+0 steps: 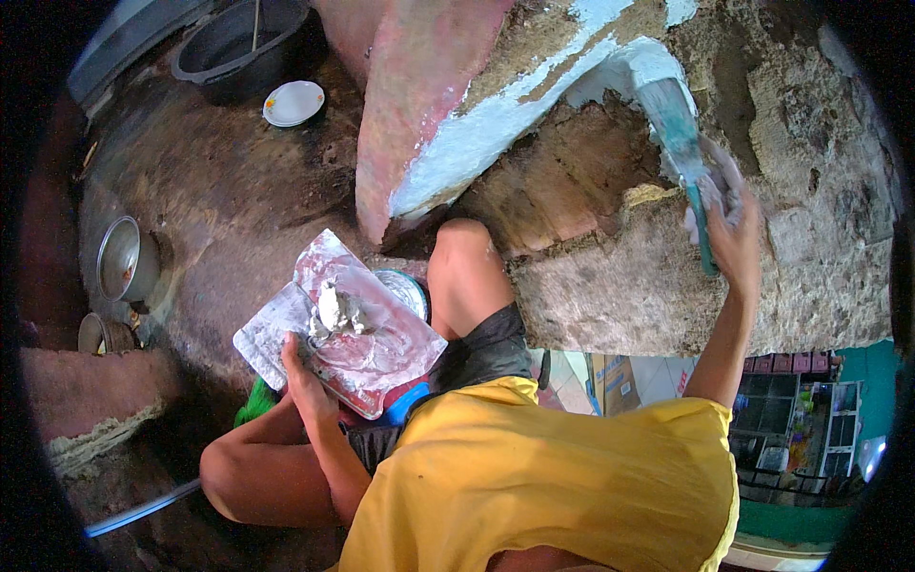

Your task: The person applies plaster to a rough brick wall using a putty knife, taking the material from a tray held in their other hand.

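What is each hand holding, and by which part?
The right hand holds a scraper by its green handle; the left hand holds a paste-smeared board by its left side.

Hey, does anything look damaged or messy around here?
Yes. The masonry beneath and beside the white coating looks damaged: its bare surface is rough, patchy and uneven. White paste is also smeared on the right hand, which holds the scraper, and the white plate bears an orange smear.
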The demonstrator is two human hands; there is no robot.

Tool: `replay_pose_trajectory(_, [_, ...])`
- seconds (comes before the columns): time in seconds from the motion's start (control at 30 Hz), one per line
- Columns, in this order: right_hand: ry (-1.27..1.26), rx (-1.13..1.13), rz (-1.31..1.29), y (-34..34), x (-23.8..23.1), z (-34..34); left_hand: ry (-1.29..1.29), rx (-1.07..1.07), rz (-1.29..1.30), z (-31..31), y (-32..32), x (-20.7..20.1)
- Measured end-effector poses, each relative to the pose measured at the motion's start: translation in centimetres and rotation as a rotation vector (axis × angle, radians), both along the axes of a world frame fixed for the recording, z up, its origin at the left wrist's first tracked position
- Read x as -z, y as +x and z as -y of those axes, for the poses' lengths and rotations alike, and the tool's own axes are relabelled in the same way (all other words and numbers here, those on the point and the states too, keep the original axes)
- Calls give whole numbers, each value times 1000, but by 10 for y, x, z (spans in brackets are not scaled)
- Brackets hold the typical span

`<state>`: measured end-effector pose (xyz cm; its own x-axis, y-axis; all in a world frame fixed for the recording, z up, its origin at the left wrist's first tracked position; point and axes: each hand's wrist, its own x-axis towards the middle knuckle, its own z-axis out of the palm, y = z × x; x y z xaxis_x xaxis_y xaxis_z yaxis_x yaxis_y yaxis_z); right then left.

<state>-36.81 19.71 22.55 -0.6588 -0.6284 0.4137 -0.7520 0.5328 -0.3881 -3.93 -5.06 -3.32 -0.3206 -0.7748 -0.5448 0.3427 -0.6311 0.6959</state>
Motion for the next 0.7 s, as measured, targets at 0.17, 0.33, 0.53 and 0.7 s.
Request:
replay_pose_trajectory(0.17, [12, 13, -27, 0, 5, 27, -1, -19, 24, -1, 0, -2])
replay_pose_trajectory(0.33, [22, 120, -145, -9, 19, 22, -21, -36, 14, -2, 1, 1])
replay_pose_trajectory(0.53, [101, 120, -223, 17, 19, 22, -20, -16, 14, -2, 1, 1])
replay_pose_trajectory(0.7, [30, 90, -235, 21, 17, 33, 20, -14, 26, -2, -1, 0])
